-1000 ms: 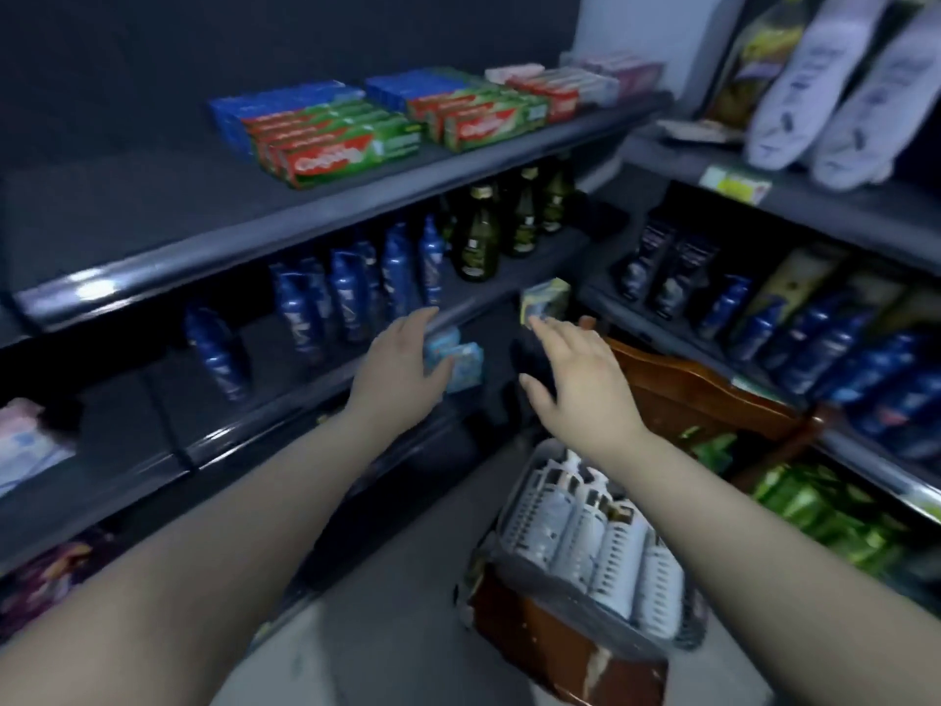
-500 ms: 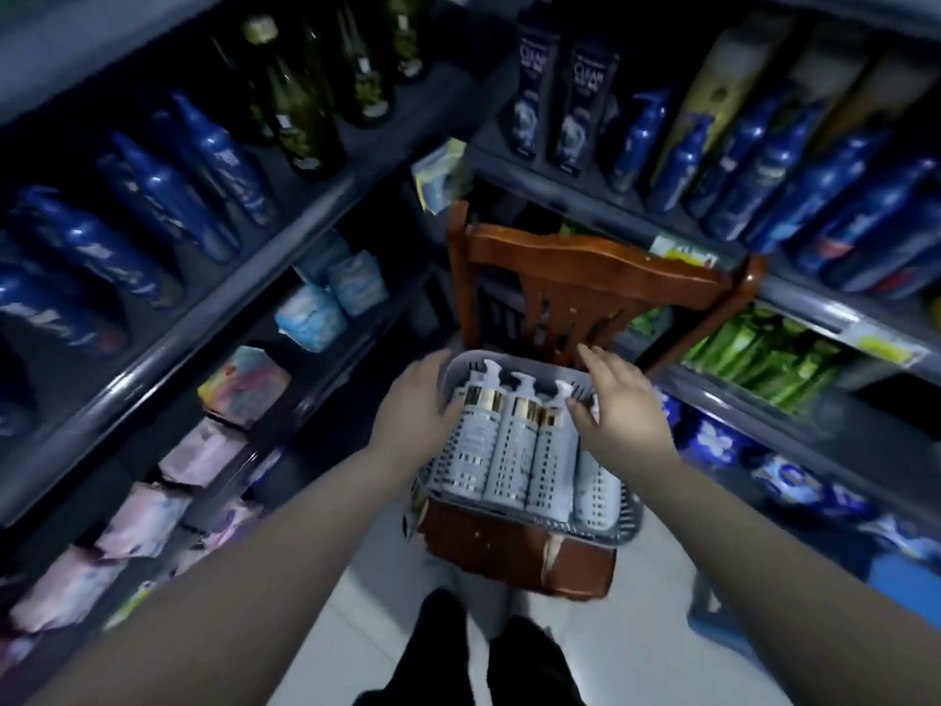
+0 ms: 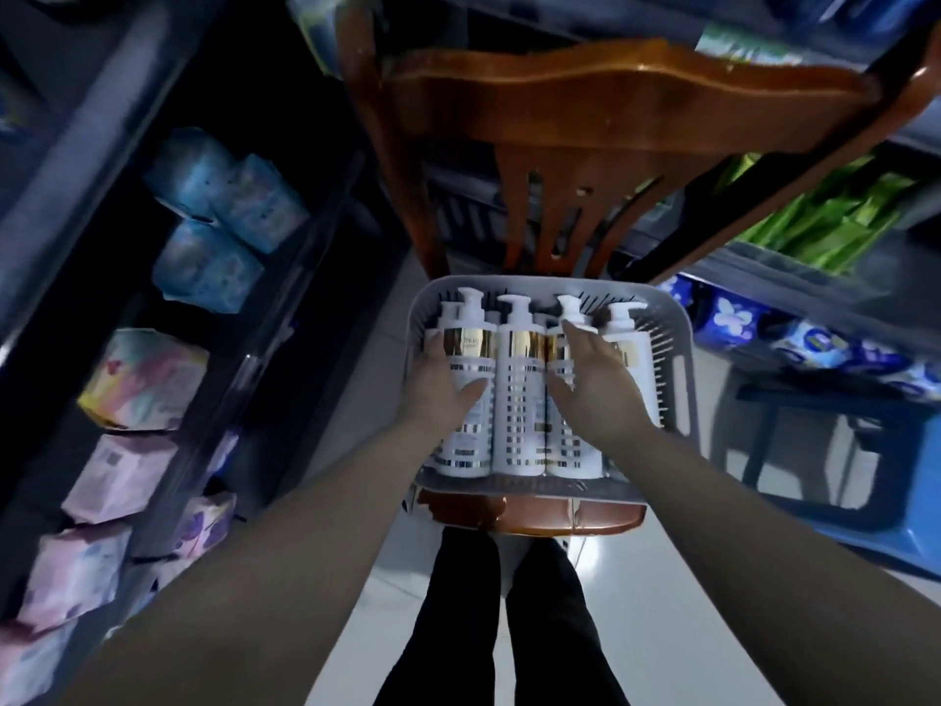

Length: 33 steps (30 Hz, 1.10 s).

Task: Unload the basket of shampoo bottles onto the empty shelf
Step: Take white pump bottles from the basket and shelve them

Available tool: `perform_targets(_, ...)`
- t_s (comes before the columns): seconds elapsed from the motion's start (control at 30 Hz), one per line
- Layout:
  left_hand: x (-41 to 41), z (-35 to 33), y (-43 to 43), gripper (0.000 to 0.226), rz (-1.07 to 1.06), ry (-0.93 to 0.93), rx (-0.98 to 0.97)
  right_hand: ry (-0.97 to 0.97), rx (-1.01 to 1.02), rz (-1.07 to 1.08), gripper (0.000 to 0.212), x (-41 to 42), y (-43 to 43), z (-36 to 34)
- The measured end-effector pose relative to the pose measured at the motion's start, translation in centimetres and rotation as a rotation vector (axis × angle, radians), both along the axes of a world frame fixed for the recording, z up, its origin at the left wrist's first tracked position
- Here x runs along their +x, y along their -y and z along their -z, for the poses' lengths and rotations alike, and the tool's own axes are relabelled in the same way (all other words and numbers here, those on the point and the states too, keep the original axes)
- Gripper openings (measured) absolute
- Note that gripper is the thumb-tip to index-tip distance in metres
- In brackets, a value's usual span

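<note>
A grey plastic basket [image 3: 680,379] sits on the seat of a wooden chair [image 3: 611,109] in front of me. Several white pump shampoo bottles with gold bands lie side by side in it, the middle one [image 3: 519,389] untouched. My left hand [image 3: 440,387] is on the leftmost bottle [image 3: 471,343]; its fingers go down the bottle's outer side and the thumb lies across the front. My right hand [image 3: 598,384] lies flat with straight fingers on the third bottle [image 3: 570,450], thumb spread toward the gap beside it.
Dark shelves on the left hold pastel packs [image 3: 147,379] and blue packs [image 3: 214,267]. On the right are shelves with green packs [image 3: 825,216] and blue packets, with a blue stool [image 3: 825,481] on the floor. My legs stand on the pale floor below the chair.
My view has dropped from the shelves to the basket. Both hands came down from shelf height, passed the basket's rim and now lie on the bottles.
</note>
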State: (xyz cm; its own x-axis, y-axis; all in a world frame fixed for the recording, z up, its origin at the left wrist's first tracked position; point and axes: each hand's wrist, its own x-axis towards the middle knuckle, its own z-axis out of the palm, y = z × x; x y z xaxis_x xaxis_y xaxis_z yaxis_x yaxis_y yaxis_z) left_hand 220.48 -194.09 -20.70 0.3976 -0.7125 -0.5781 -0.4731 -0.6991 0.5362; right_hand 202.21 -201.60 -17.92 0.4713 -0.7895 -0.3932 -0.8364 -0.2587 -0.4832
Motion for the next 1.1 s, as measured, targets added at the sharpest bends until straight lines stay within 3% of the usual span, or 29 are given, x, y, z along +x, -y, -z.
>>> perform_targets(0.27, -1.4, 4.2, 1.2, 0.094, -0.215, -0.021, 0.034, -0.102, -0.057, -0.033, 0.064, 2.7, 1.9, 4.7)
perform_targets(0.43, -0.5, 2.7, -0.3, 0.072, -0.381, -0.171, -0.161, -0.34, -0.182, -0.155, 0.06, 4.6, 3.5, 6.2)
perform_targets(0.57, 0.1, 0.6, -1.2, 0.063, -0.347, -0.231, -0.258, -0.445, -0.093, -0.162, 0.062, 7.0, 4.2, 7.1)
perform_targets(0.8, 2.2, -0.6, -2.5, 0.068, -0.358, -0.24, -0.268, -0.511, 0.055, -0.098, 0.099, 8.1, 5.0, 7.5)
perform_targets(0.93, 2.9, -0.5, -3.1, 0.071, -0.39, -0.232, -0.254, -0.524, 0.147, -0.11, 0.071, 8.8, 5.4, 7.8)
perform_targets(1.1, 3.0, -0.3, -3.1, 0.067, -0.413, -0.268, -0.266, -0.416, 0.209, -0.112, 0.066, 9.1, 5.4, 7.4)
